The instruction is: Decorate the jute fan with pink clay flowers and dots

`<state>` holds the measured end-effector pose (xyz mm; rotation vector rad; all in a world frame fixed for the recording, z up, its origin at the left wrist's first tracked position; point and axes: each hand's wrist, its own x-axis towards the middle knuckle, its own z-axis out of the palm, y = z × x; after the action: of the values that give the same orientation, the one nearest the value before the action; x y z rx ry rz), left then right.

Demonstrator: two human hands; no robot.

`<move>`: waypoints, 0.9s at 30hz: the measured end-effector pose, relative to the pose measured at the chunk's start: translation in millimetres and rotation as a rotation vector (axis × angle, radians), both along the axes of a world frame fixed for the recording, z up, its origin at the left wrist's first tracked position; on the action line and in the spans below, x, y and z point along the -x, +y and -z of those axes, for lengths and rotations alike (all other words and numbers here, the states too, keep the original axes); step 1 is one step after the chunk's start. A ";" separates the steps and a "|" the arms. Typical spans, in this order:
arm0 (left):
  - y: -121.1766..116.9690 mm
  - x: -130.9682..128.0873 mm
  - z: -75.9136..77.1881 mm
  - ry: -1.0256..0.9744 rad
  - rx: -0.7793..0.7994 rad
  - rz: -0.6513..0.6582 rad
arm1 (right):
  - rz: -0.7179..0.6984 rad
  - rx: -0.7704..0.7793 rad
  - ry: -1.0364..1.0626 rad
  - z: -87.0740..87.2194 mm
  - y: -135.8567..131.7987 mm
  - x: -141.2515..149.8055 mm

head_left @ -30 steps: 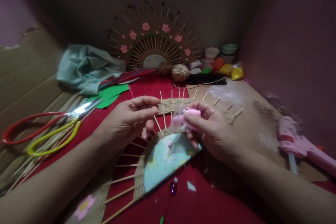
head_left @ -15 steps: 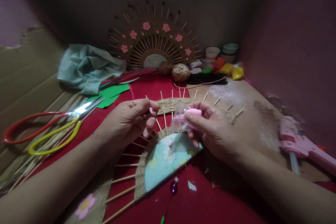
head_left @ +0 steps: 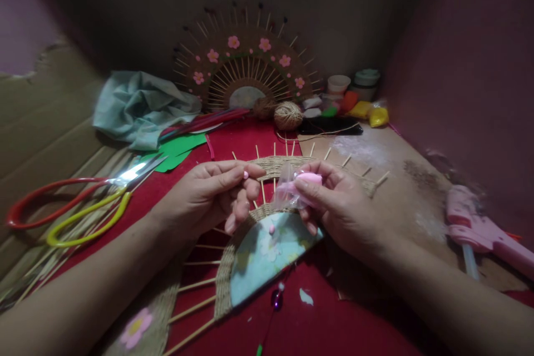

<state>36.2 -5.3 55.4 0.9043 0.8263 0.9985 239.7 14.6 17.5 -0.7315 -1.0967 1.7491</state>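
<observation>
My left hand (head_left: 208, 194) is closed in a pinch, holding a tiny bit of pink clay (head_left: 246, 174) between thumb and fingertips. My right hand (head_left: 334, 206) grips a lump of pink clay in a clear plastic bag (head_left: 298, 184). Both hands hover over a half-round woven craft piece (head_left: 250, 256) with a light blue centre, jute winding and radiating wooden sticks. A small pink clay dot (head_left: 271, 229) sits on the blue centre.
Red and yellow scissors (head_left: 75, 206) lie at left by a pile of sticks. A finished fan with pink flowers (head_left: 246, 67) stands at the back, near twine balls (head_left: 287, 115), clay packets and pots (head_left: 354, 97). A pink glue gun (head_left: 479, 228) lies right. Teal cloth (head_left: 137, 105) at back left.
My left fingers have worked the small pink bit and shifted slightly right, toward the bag. My right hand has kept its hold on the bagged clay almost unmoved.
</observation>
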 end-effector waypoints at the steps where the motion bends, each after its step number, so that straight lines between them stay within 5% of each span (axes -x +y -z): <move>1: 0.0 -0.2 -0.4 -0.006 -0.009 0.007 | 0.002 0.001 0.001 -0.1 0.0 0.2; 13: 3.0 3.6 5.5 0.034 -0.072 0.042 | 0.033 0.014 -0.005 -1.6 0.5 0.2; 27: -5.3 1.2 -6.5 0.544 -0.264 0.186 | 0.147 0.047 0.013 -12.4 2.4 -1.7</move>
<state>35.0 -10.6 61.9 1.4901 1.0522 0.7123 241.4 17.0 29.9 -0.8084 -0.9714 1.6566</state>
